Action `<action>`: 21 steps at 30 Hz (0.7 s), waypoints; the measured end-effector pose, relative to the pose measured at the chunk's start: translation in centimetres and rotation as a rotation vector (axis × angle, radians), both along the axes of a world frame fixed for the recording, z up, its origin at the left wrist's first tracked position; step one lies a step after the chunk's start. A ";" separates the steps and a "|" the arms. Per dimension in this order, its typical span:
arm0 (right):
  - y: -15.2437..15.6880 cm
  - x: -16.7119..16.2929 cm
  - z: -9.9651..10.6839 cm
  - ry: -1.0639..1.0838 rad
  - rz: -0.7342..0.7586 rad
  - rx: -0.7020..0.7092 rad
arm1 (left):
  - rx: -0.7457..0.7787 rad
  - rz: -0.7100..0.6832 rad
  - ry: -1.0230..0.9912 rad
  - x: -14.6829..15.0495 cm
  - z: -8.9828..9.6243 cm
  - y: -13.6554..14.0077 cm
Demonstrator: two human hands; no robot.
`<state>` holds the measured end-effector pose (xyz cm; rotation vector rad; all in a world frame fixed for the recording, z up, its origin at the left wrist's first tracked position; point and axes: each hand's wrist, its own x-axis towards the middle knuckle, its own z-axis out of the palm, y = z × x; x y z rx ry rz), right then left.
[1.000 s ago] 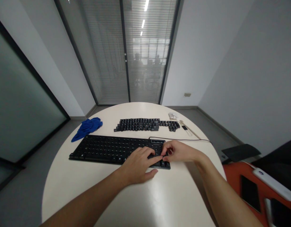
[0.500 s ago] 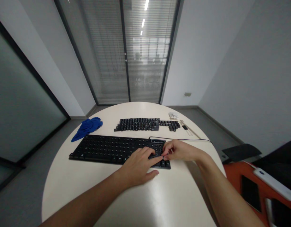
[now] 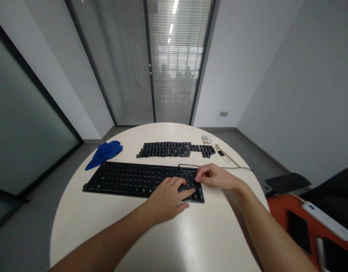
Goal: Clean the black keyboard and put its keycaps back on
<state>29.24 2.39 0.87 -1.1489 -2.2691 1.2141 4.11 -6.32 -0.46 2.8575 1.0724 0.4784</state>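
Observation:
A black keyboard base (image 3: 123, 179), with most of its keycaps off, lies across the white round table. My left hand (image 3: 168, 198) rests over its right part, fingers spread, the index fingertip on the number-pad keys (image 3: 197, 195) near the lower right corner. My right hand (image 3: 212, 176) is at the base's right edge, just above that fingertip. Its thumb and forefinger are pinched together, and whatever may be between them is too small to make out. Behind the base, loose black keycaps (image 3: 165, 149) lie in rows, with a smaller group of keycaps (image 3: 205, 150) to their right.
A crumpled blue cloth (image 3: 106, 152) lies at the table's left. At the back right are a small white bundle (image 3: 207, 139), a thin stick-like tool (image 3: 229, 156) and a wire tool with a black handle (image 3: 220, 153). A cable (image 3: 236, 167) runs rightward. Phones lie on an orange chair (image 3: 281, 211).
My right hand has lifted off the lower right keys and moved slightly up and away from my left fingertip. My left hand has stayed almost still.

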 end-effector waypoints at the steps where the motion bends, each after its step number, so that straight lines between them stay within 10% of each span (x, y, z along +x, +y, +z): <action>1: 0.5 0.3 -0.3 -0.007 -0.118 0.075 | -0.001 -0.007 -0.002 -0.1 0.0 0.0; 8: 3.8 3.3 -2.6 -0.275 -0.726 0.492 | -0.017 -0.028 -0.023 -0.5 -0.1 0.0; 21: 4.0 3.0 -2.8 -0.452 -0.761 0.521 | -0.002 -0.038 -0.036 -0.6 -0.3 0.1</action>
